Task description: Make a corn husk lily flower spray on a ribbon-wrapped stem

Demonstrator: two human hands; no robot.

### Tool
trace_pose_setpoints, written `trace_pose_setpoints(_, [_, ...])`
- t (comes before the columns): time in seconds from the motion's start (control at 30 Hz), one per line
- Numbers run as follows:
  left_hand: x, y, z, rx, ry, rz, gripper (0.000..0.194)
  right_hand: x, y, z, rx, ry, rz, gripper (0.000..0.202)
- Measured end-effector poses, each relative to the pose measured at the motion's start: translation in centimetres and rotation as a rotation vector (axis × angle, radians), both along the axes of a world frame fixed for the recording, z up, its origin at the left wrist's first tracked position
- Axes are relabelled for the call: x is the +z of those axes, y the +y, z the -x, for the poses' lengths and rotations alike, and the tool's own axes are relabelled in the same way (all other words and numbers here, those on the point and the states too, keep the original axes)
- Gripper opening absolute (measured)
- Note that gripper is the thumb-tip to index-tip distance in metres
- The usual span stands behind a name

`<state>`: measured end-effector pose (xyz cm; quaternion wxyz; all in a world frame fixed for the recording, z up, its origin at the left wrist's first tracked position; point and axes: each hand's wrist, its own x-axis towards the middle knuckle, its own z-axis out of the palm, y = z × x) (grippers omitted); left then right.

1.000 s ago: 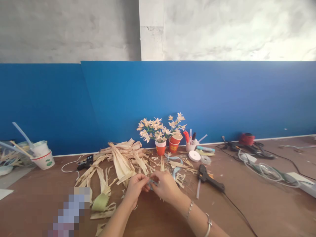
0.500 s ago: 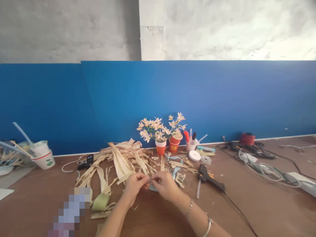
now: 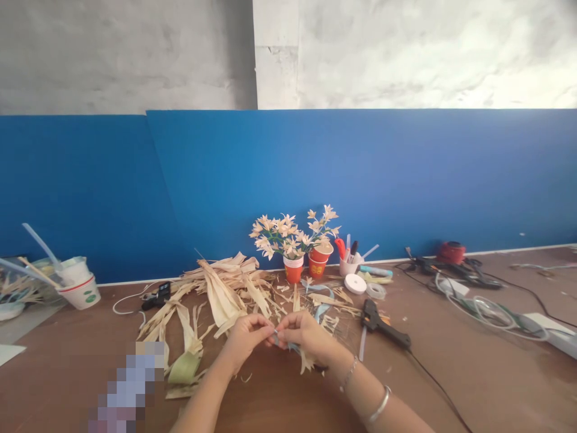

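Note:
Near the front middle of the table, my left hand (image 3: 249,338) and my right hand (image 3: 301,332) meet with fingertips pinched together. Between them is a small, thin bluish strip (image 3: 294,347), held by both hands; its exact shape is too small to tell. Below my right hand hangs a pale husk piece (image 3: 307,362). Dried corn husks (image 3: 220,294) lie in a pile behind and left of my left hand. Pale husk flowers (image 3: 283,234) stand in a stack of red and white paper cups (image 3: 294,270) at the back.
On the brown table (image 3: 428,385), a black glue gun (image 3: 385,328) lies right of my hands, its cord running forward. A white tape roll (image 3: 355,284) and a pen cup (image 3: 349,264) are behind it. Cables (image 3: 487,313) spread at right; white cups (image 3: 81,291) stand at left.
My right hand has turned slightly, and the bluish strip and pale husk piece now show beneath it. Both hands remain together at nearly the same spot.

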<state>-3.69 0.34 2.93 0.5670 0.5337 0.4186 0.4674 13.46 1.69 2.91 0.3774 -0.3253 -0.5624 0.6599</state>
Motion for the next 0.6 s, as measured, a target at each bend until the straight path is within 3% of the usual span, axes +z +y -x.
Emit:
trace_pose_setpoints(0.43, [0.73,-0.45,0.16,-0.055,0.066,-0.071,0.022,-0.39,0.50,-0.88,0.184,0.013,0.174,0.020])
trace_pose_setpoints(0.53, [0.51,-0.36,-0.06,-0.005,0.111,-0.080,0.022,-0.27,0.35,-0.62,0.103,-0.068,0.085,0.018])
trace_pose_setpoints(0.6, [0.26,-0.17,-0.17,0.038,0.125,-0.072,0.022,-0.24,0.11,-0.21,-0.020,-0.198,-0.100,0.017])
